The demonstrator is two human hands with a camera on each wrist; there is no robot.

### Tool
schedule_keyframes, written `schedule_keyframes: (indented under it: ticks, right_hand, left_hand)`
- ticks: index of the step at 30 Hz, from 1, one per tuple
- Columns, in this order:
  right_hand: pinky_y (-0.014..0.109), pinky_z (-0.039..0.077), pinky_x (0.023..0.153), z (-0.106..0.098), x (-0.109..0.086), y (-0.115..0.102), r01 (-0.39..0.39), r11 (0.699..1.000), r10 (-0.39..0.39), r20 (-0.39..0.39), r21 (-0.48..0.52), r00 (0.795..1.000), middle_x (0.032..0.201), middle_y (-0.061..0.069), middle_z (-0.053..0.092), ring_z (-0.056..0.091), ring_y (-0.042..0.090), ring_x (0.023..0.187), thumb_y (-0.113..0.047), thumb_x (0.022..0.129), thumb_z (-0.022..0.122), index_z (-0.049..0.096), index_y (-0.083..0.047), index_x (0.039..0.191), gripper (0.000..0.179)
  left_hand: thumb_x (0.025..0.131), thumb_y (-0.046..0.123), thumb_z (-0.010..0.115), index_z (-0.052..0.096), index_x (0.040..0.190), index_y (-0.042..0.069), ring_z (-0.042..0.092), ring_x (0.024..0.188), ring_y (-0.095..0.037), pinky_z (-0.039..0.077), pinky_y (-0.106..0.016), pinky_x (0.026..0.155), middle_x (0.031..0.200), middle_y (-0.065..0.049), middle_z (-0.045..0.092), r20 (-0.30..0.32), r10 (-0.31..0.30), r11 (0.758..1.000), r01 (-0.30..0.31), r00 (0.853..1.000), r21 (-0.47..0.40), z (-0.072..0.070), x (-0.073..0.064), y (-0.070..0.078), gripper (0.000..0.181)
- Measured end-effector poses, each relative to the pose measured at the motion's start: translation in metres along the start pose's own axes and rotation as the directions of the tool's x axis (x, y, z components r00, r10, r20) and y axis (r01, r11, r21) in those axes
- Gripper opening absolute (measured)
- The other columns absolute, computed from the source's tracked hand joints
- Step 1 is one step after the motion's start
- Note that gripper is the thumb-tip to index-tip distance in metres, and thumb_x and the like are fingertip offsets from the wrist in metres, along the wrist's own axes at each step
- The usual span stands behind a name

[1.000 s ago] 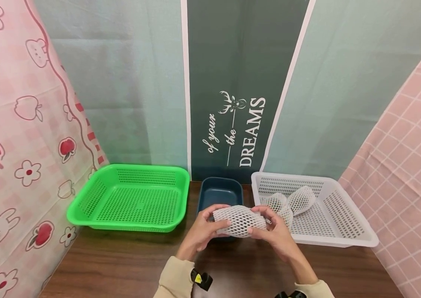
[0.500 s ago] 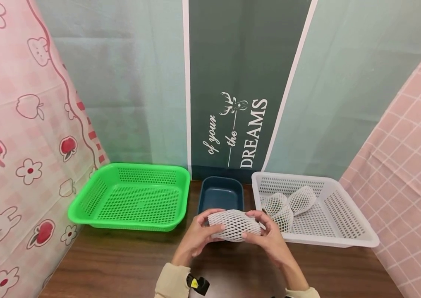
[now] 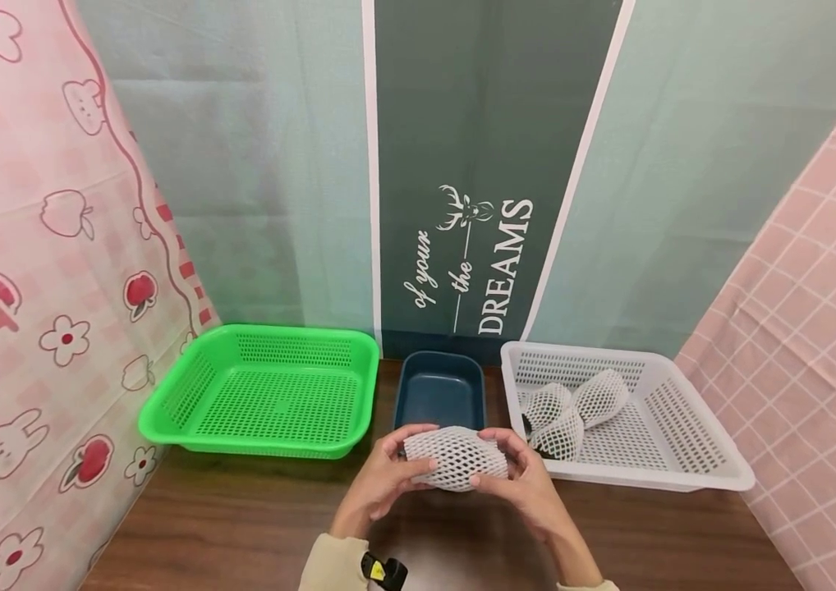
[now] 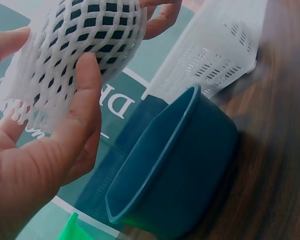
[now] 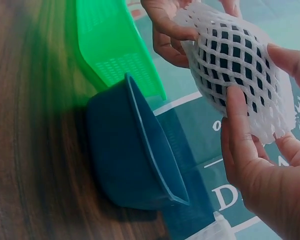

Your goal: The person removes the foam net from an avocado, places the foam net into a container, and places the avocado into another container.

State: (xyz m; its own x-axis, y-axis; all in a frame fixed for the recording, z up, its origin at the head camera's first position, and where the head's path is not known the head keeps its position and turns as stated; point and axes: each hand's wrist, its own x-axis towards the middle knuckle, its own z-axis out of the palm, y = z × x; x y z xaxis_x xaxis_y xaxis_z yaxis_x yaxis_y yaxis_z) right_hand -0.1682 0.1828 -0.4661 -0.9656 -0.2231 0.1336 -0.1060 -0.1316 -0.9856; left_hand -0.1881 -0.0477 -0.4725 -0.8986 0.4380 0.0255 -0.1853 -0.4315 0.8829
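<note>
A dark rounded item in a white foam net sleeve (image 3: 455, 460) is held level between both hands, raised over the table's front. My left hand (image 3: 381, 476) grips its left end, thumb on the near side and fingers behind. On the opposite end, my right hand (image 3: 529, 480) pinches the sleeve in the same way. Dark surface shows through the mesh of the foam net (image 5: 235, 65) in the right wrist view; the sleeve hides what kind of thing it is. Ragged sleeve ends hang loose near the fingers. Just behind the hands stands a dark blue bin (image 3: 440, 390).
On the left sits a green perforated basket (image 3: 281, 402) with nothing in it. To the right, a white perforated basket (image 3: 684, 435) holds three foam-netted items (image 3: 603, 398), bunched at its left side. Fabric curtains close off the back and both sides of the wooden table (image 3: 241, 525).
Both hands, with the netted item between them, have drifted slightly left and toward the person, showing more of the blue bin. The grip looks the same.
</note>
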Motion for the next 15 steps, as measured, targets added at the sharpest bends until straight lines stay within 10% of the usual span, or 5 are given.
schedule_keyframes:
  ticks: [15]
  right_hand:
    - [0.034,0.055,0.074,0.008,-0.011,0.015,-0.038,0.999,0.038,0.012,0.027,0.999,0.115,0.018,0.054,0.059,0.024,0.097,0.009,0.074,0.075,0.047,0.009,0.125,0.058]
  left_hand:
    - [0.082,-0.01,0.067,0.042,0.136,-0.01,0.057,0.101,-0.028,0.054,-0.042,0.08,0.119,-0.019,0.05,0.028,-0.006,1.0,0.006,1.0,0.017,-0.012,-0.013,-0.013,0.06]
